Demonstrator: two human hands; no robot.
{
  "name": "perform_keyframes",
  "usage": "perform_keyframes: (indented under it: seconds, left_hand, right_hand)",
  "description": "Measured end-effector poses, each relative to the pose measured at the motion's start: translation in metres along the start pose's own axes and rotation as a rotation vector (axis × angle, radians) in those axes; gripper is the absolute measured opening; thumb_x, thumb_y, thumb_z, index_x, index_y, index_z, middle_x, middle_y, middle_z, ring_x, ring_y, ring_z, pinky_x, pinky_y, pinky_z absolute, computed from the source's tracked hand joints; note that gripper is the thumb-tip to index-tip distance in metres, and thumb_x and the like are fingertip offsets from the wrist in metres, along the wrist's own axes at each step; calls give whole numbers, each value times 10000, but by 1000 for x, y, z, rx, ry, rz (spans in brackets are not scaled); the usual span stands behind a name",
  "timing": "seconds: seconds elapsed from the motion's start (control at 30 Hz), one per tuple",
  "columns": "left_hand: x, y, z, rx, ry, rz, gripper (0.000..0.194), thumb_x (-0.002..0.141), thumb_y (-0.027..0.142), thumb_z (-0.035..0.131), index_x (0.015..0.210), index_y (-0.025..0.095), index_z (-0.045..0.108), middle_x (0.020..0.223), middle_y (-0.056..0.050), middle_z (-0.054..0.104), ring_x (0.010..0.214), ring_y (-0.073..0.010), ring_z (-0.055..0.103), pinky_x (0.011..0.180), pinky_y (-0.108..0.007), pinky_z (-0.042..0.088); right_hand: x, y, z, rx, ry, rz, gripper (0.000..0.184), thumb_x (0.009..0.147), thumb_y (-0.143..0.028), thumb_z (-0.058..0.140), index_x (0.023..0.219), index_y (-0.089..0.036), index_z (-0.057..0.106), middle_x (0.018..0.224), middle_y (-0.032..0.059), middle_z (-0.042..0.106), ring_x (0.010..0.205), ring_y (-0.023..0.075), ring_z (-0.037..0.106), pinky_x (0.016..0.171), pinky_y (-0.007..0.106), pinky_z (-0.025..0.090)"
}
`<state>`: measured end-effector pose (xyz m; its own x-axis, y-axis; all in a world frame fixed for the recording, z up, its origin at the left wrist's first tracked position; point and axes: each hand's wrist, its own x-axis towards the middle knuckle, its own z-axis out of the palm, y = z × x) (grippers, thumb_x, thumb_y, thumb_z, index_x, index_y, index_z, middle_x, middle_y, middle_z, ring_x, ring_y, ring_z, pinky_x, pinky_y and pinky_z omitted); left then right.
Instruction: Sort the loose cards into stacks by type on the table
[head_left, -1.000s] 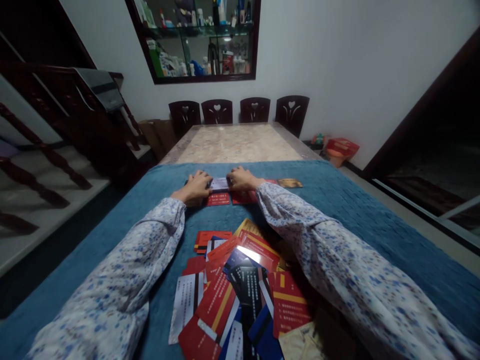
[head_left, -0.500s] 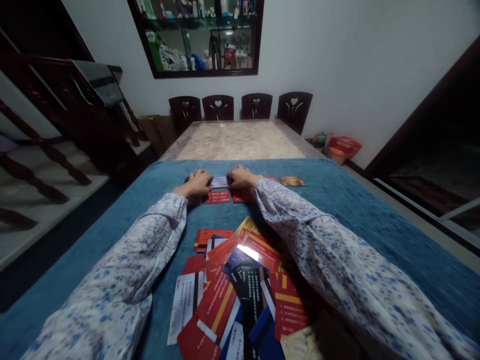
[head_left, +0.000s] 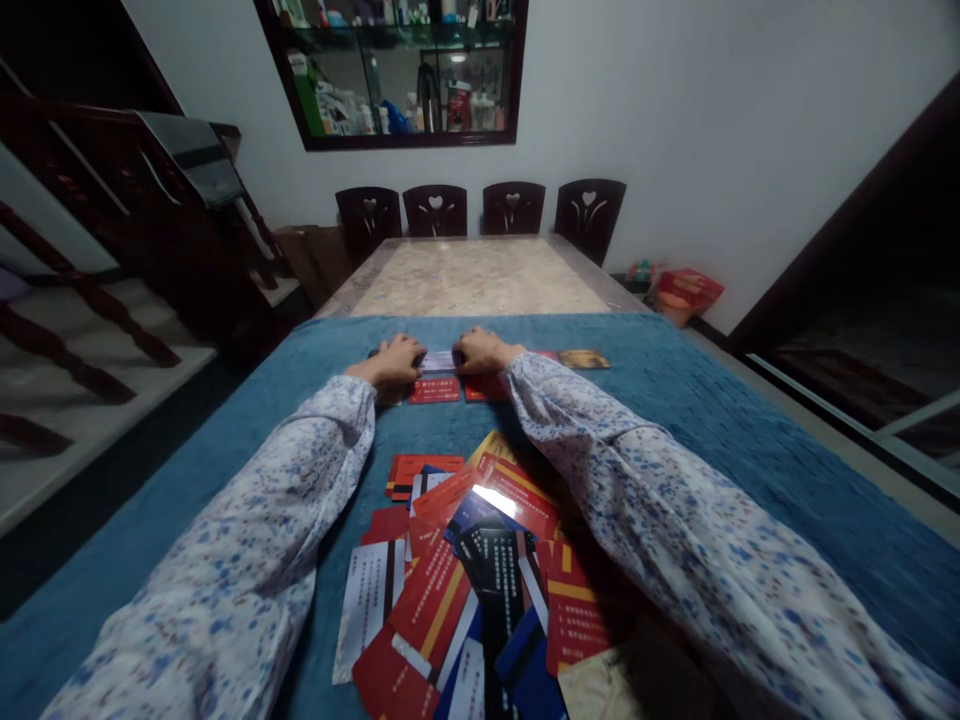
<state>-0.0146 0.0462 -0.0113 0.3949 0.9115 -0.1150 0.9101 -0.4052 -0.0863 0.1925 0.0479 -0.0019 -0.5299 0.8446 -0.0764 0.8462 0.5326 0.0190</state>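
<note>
A pale, whitish card (head_left: 439, 362) lies flat in a row of cards at the far side of the blue cloth. My left hand (head_left: 396, 360) grips its left end with curled fingers, partly covering a dark card beneath it. At the card's right end my right hand (head_left: 484, 352) closes its fingers on the edge. Just in front lie a red card (head_left: 433, 390) with white print and another red card (head_left: 484, 388) under my right wrist. A gold card (head_left: 585, 359) ends the row on the right. Nearer me a loose pile of overlapping cards (head_left: 442, 590) spreads between my forearms.
The blue cloth (head_left: 712, 480) covers the near part of a long stone-patterned table (head_left: 480, 275). Several dark chairs (head_left: 512, 210) stand at its far end. A wooden railing (head_left: 82, 290) is on the left, and a red bag (head_left: 688, 288) sits on the floor at right.
Both hands stay at the ends of the pale card, with barely any finger movement. The view has tilted slightly. The card pile looks the same.
</note>
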Motion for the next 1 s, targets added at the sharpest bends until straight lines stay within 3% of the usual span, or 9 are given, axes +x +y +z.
perform_keyframes:
  seconds: [0.6,0.8,1.0]
  left_hand:
    - [-4,5,4,6,52,17,391,825,148,527,1180,197,683,1379,-170,618,1442,-406,383,1066,-620,411]
    - [-12,6,4,-5,66,29,411,799,133,529,1174,199,683,1425,-161,604,1465,-403,365,1074,-632,400]
    - [-20,6,2,-15,97,11,495,826,155,518,1305,201,634,1510,-156,554,1495,-389,325,1109,-630,365]
  right_hand:
    - [2,-2,-2,-23,6,-5,390,885,-403,649,1212,-221,759,1367,157,680,1283,377,545,968,453,476]
    - [1,0,0,-32,-2,-2,514,861,-443,688,1304,-182,700,1396,196,640,1308,399,501,998,506,467]
    - [-7,3,-3,-29,54,-12,626,841,-480,719,1379,-170,638,1433,212,592,1328,404,473,1024,544,476]
